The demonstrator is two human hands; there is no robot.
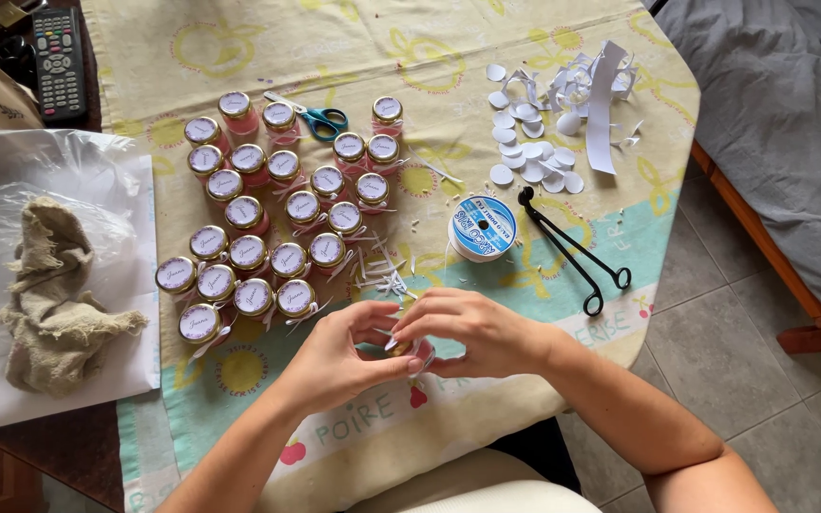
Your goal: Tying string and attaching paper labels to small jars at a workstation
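My left hand [339, 361] and right hand [472, 332] meet fingertip to fingertip, pinched together on a small glass jar [405, 347] mostly hidden between them above the fruit-printed tablecloth's [486, 418] near edge, just beside the cluster of labelled little jars [268, 218] and white ribbon scraps [382, 275].

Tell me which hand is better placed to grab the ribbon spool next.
Probably the right hand: the ribbon spool lies just beyond it on the tablecloth. The left hand sits farther off, both hands pinching a small jar.
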